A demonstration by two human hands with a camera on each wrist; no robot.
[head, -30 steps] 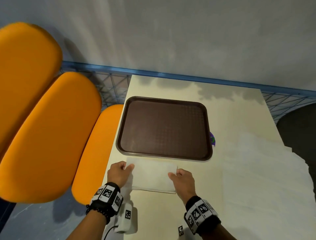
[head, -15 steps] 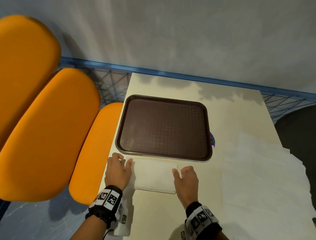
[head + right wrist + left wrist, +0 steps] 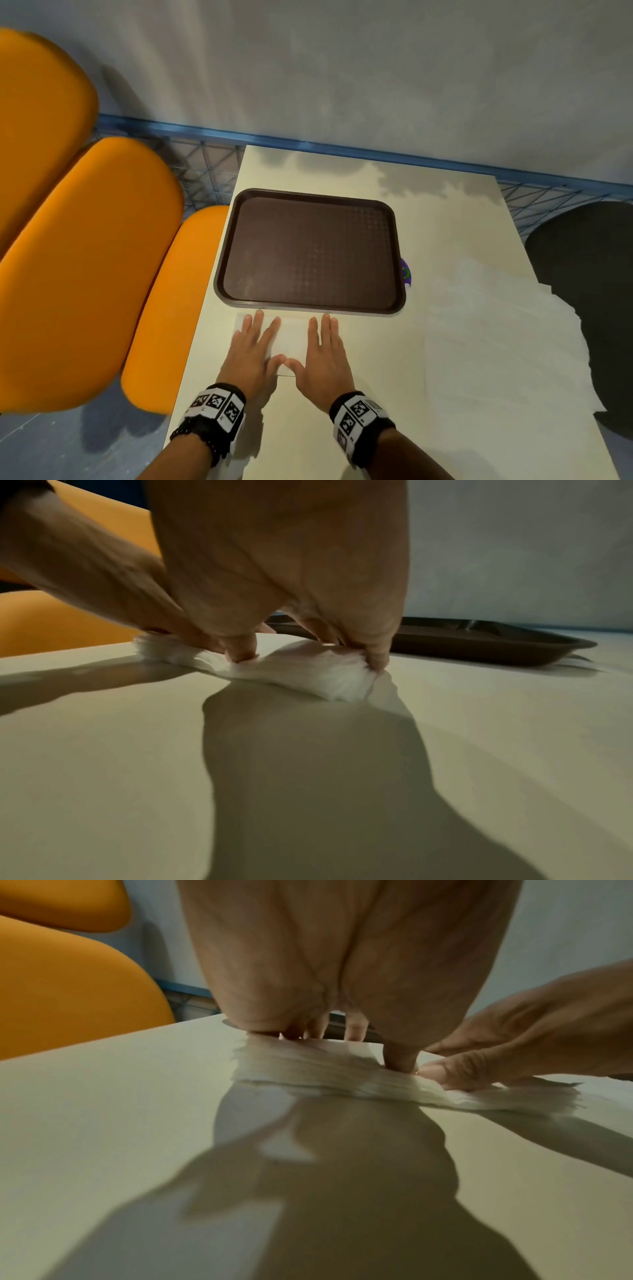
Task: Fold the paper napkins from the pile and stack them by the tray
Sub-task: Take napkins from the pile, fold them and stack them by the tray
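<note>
The stack of folded napkins [image 3: 291, 337] lies just beside the tray's [image 3: 310, 306] near rim, pressed under 2 flat hands: left hand [image 3: 251, 349], right hand [image 3: 322, 354], thumbs apparently touching.

Left wrist band [image 3: 215, 407]: white blocks printed with black square-pattern markers, low and left of centre in the head view.
Left strap [image 3: 202, 435]: black, beaded at its edge.
Right wrist band [image 3: 358, 416]: the same white marker blocks over a black cuff, lower centre.
Forearms: bare, without sleeves.
Left hand [image 3: 250, 353], right hand [image 3: 323, 356]: bare, no gloves or rings visible.
</note>
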